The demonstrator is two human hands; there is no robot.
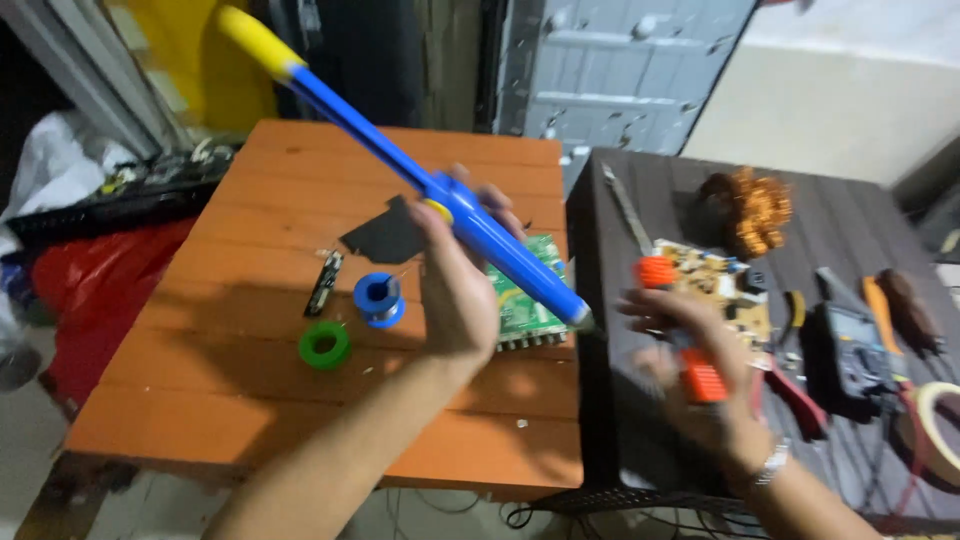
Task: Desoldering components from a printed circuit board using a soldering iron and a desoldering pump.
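My left hand grips a long blue tool with a yellow end, a desoldering pump by its shape, held slanted with its tip pointing down and right above a green circuit board. My right hand, blurred, holds a soldering iron with an orange grip; its metal shaft points up and away. The right hand hovers over the dark table next to a tan circuit board.
On the orange wooden table lie a green tape roll, a blue solder spool, a small black part and a black sheet. The dark table carries a copper coil, a multimeter, pliers, screwdrivers, tape.
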